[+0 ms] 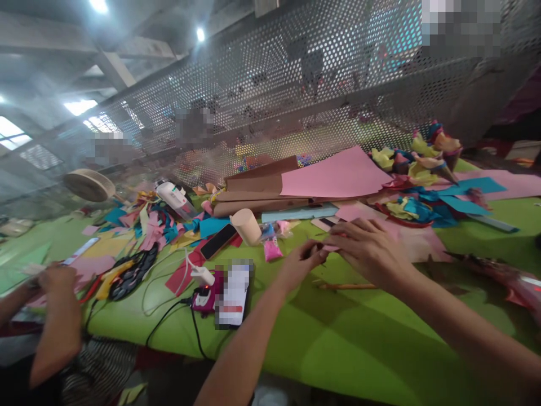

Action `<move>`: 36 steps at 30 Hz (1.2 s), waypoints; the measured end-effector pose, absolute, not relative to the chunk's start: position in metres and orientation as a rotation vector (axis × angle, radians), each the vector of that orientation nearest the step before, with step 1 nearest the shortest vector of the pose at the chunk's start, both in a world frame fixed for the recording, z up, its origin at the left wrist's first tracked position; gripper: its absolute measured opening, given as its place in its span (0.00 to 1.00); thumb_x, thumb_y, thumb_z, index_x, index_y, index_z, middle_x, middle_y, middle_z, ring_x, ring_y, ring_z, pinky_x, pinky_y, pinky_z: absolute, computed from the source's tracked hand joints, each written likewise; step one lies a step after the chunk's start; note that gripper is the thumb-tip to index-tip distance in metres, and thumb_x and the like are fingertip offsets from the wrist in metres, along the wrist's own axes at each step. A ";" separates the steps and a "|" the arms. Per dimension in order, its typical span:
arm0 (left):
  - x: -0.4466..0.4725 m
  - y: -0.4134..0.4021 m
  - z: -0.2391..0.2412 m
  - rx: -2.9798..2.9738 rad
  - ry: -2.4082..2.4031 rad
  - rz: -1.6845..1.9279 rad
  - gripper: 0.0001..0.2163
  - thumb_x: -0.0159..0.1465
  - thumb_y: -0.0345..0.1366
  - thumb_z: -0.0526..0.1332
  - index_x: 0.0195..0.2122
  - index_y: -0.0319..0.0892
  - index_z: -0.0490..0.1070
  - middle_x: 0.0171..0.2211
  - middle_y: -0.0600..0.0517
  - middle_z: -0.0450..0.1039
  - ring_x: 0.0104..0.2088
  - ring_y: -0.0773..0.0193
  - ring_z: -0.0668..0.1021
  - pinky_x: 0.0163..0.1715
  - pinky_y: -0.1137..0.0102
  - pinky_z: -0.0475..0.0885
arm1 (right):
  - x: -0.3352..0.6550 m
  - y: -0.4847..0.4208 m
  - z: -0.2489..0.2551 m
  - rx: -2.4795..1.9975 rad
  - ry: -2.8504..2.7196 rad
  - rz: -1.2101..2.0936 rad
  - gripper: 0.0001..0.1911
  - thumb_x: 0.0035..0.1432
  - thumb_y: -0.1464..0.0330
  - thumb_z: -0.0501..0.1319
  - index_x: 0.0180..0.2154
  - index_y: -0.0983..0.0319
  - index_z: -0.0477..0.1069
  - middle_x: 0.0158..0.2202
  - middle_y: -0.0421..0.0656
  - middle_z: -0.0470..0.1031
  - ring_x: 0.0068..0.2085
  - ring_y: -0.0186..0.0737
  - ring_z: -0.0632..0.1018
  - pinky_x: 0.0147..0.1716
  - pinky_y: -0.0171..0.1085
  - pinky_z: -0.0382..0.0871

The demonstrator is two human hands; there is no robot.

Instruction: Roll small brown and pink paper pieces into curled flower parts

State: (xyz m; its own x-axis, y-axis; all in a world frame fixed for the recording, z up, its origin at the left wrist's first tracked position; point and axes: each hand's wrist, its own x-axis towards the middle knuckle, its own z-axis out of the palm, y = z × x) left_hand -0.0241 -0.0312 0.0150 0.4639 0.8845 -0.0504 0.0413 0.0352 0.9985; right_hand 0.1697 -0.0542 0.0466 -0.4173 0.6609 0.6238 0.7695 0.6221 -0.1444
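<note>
My left hand (pixel 301 264) is pinched shut on the edge of a small pink paper piece (pixel 328 247) over the green table (pixel 338 338). My right hand (pixel 368 248) lies over the same pink piece, fingers curled and pressing on it. A thin wooden stick (pixel 346 286) lies on the table just below both hands. A pale paper cone (pixel 247 225) and a small bag of pink bits (pixel 273 248) sit a little to the left of my left hand.
Large pink sheet (pixel 338 175) and brown card (pixel 257 189) lie behind. Paper scraps pile up at left (pixel 147 220) and right (pixel 422 169). A phone (pixel 234 293), charger and cables lie front left. Another person's hands (pixel 57 282) work at far left. A perforated metal screen (pixel 296 84) backs the table.
</note>
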 end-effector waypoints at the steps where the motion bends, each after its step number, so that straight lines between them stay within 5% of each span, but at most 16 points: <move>1: -0.025 -0.031 0.016 1.381 0.893 0.815 0.23 0.55 0.58 0.64 0.37 0.42 0.73 0.28 0.55 0.63 0.30 0.67 0.65 0.32 0.70 0.62 | 0.172 -0.054 0.046 -1.127 -2.151 -0.206 0.14 0.62 0.73 0.57 0.44 0.55 0.79 0.41 0.47 0.79 0.40 0.48 0.75 0.39 0.45 0.66; 8: -0.027 -0.032 0.023 1.238 0.841 0.891 0.26 0.43 0.49 0.75 0.38 0.41 0.72 0.32 0.54 0.65 0.34 0.66 0.67 0.37 0.70 0.64 | 0.173 -0.055 0.056 -1.159 -1.576 0.422 0.10 0.60 0.57 0.61 0.37 0.55 0.75 0.34 0.45 0.75 0.37 0.46 0.76 0.35 0.43 0.70; 16: -0.019 -0.037 0.014 1.248 0.746 0.831 0.23 0.45 0.45 0.76 0.36 0.41 0.70 0.28 0.57 0.61 0.32 0.68 0.65 0.37 0.70 0.62 | 0.145 -0.060 0.049 -1.004 -1.207 1.072 0.18 0.47 0.52 0.70 0.32 0.58 0.74 0.30 0.43 0.77 0.34 0.42 0.78 0.35 0.40 0.73; 30: -0.026 -0.036 0.012 1.296 0.720 0.694 0.34 0.41 0.42 0.78 0.50 0.42 0.72 0.37 0.50 0.72 0.42 0.57 0.74 0.46 0.62 0.68 | 0.145 -0.051 0.028 -0.952 -1.179 1.221 0.17 0.42 0.54 0.73 0.29 0.57 0.76 0.27 0.40 0.76 0.30 0.40 0.75 0.32 0.41 0.70; 36: -0.023 -0.036 0.009 1.278 0.679 0.712 0.37 0.42 0.42 0.77 0.54 0.43 0.69 0.43 0.47 0.74 0.47 0.54 0.74 0.49 0.60 0.67 | 0.144 -0.052 0.028 -1.047 -1.345 1.010 0.16 0.45 0.53 0.71 0.28 0.58 0.75 0.28 0.41 0.74 0.32 0.40 0.72 0.33 0.40 0.67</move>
State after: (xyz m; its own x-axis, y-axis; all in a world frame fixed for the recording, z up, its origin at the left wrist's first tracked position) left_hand -0.0227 -0.0359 0.0094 0.6125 0.7885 -0.0563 -0.0937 0.1431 0.9853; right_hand 0.1437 -0.0517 0.0276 -0.0081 0.9693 0.2456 0.0347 0.2457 -0.9687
